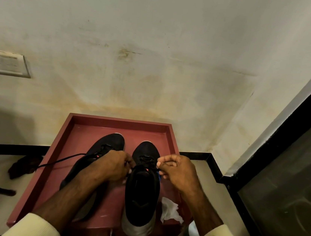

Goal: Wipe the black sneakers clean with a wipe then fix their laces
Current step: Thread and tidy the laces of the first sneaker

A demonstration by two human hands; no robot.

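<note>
Running between pinching fingers: lace

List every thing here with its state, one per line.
Left sneaker, its loose lace trailing over the tray rim.
Right sneaker, upright on tray.
Wipe, crumpled, beside right sneaker.
Left hand, pinches right sneaker's lace.
Right hand, pinches right sneaker's lace.

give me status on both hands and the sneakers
Left hand and right hand pinching laces on right sneaker. Left sneaker lace trails loose off tray. Wipe lies by right sneaker, clear of hands.
</note>
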